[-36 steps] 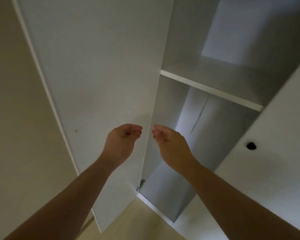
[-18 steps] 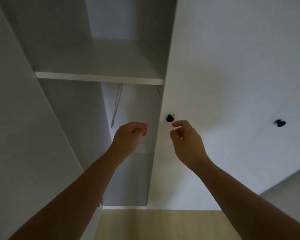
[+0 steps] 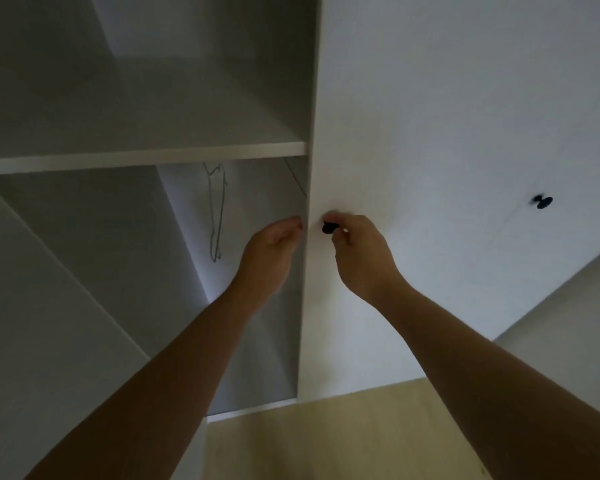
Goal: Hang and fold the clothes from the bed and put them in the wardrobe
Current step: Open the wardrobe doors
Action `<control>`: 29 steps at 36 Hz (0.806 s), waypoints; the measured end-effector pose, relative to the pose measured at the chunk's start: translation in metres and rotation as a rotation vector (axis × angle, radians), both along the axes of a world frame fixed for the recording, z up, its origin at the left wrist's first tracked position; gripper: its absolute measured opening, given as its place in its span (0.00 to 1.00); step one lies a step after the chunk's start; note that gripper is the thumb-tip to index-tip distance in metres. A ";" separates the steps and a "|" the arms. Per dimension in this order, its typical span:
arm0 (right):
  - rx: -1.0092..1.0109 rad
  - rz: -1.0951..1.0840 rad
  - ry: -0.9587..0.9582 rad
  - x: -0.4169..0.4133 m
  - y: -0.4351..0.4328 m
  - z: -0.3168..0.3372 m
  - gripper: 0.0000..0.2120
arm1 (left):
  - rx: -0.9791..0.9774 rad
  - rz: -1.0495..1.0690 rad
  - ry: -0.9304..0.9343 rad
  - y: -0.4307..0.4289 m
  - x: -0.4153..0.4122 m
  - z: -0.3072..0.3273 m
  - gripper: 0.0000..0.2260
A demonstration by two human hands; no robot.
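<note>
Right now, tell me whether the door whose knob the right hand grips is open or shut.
Looks shut: the door lies flush with the neighbouring door; the right hand pinches its knob.

Person has both bare arms stretched forward and up, elbows close to straight, forearms converging. Right hand (image 3: 362,252): back of the hand facing us, thumb and forefinger pinching the black door knob (image 3: 327,227), remaining fingers curled under. Left hand (image 3: 272,252): just beside it at about the same height, wrist straight, fingers curled inward. Can't tell whether its fingertips contact anything. Hands are close together but apart.
</note>
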State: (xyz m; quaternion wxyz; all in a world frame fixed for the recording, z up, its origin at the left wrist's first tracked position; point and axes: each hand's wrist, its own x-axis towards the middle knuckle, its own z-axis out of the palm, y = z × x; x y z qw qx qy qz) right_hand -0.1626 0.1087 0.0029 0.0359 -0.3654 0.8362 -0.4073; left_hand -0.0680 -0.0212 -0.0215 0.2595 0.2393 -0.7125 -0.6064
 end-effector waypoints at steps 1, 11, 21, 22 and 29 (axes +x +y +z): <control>0.007 -0.003 0.011 0.001 0.002 -0.001 0.17 | 0.032 -0.013 0.017 0.001 -0.001 0.001 0.11; 0.057 -0.004 0.069 0.027 0.045 0.004 0.17 | 0.156 -0.098 0.088 0.042 0.007 0.012 0.14; 0.087 0.011 0.087 0.070 0.150 0.001 0.19 | 0.155 -0.191 0.050 0.132 0.051 0.013 0.14; 0.092 0.007 0.087 0.074 0.163 0.001 0.19 | 0.155 -0.209 0.052 0.144 0.055 0.013 0.14; 0.115 -0.037 0.011 0.091 0.247 0.005 0.23 | 0.211 -0.331 0.070 0.218 0.064 0.018 0.13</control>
